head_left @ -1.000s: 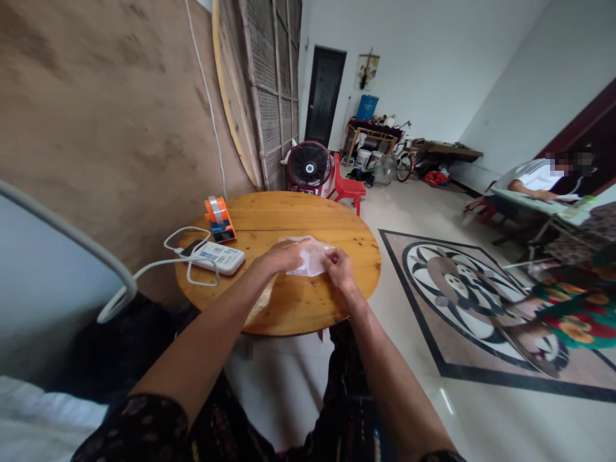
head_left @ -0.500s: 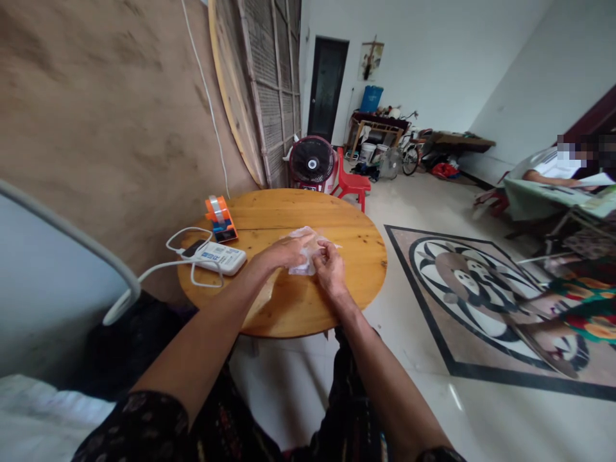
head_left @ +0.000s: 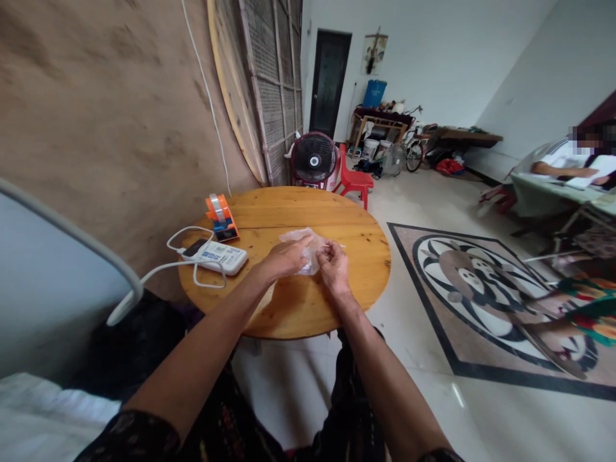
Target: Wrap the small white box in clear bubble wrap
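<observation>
A crumpled, clear plastic bag lies on the round wooden table, between my two hands. My left hand rests on the bag's left part with its fingers stretched out toward the right. At the bag's right side, my right hand is closed, thumb and fingers pinching the plastic. A small pale tip sticks out past the right fingers; I cannot tell what it is. What the bag contains, if anything, is too blurred to make out.
On the table's left stand an orange and blue tape dispenser and a white power bank-like device with a white cable. Behind the table are a fan and a red plastic chair. A person sits at another table to the right.
My left hand has drawn back slightly to the left on the plastic bag. My right hand has shifted a little to the right, still pinching. The camera view has moved slightly.
</observation>
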`<state>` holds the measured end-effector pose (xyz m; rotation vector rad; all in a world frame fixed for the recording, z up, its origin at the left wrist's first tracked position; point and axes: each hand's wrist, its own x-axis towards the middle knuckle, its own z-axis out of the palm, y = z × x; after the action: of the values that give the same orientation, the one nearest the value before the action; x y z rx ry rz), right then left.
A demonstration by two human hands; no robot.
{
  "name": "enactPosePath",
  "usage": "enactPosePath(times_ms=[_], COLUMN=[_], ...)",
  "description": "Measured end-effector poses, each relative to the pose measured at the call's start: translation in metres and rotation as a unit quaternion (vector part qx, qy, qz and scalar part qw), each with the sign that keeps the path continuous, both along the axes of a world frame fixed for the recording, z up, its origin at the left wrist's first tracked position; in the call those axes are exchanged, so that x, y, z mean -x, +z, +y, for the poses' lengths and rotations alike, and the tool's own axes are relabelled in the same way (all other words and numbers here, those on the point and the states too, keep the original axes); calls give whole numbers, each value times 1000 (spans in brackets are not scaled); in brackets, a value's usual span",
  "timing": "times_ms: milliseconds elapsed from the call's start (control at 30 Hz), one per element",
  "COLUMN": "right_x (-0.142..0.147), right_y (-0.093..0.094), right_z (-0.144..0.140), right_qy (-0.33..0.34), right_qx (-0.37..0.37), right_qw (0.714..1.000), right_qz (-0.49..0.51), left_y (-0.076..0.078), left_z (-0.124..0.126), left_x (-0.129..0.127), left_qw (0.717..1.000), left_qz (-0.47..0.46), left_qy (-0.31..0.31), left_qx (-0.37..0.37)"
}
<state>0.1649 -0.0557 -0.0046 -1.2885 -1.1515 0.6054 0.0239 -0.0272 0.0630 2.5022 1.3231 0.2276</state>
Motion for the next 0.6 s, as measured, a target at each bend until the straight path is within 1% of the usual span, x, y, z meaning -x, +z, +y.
enactPosePath(times_ms=[133, 233, 400, 500, 600], right_x=[8, 13, 13, 10, 7], right_y=[2, 2, 10, 19, 25], right_z=[4, 3, -10, -17, -19], right_qy=[5, 22, 87, 131, 150], right_qx=[7, 14, 30, 44, 51], right_qw=[1000, 999, 993, 985, 977], right_qz=[-12, -36, -79, -104, -142], left_y=[1, -2, -13, -18, -19], left_z=[0, 3, 1, -4, -8], left_x=[0, 2, 8, 10, 9], left_qw=[1000, 1000, 994, 990, 986], left_qz=[-3, -15, -103, -139, -160], left_qy=[2, -7, -29, -3, 37], left_qx=[4, -2, -22, 12, 38])
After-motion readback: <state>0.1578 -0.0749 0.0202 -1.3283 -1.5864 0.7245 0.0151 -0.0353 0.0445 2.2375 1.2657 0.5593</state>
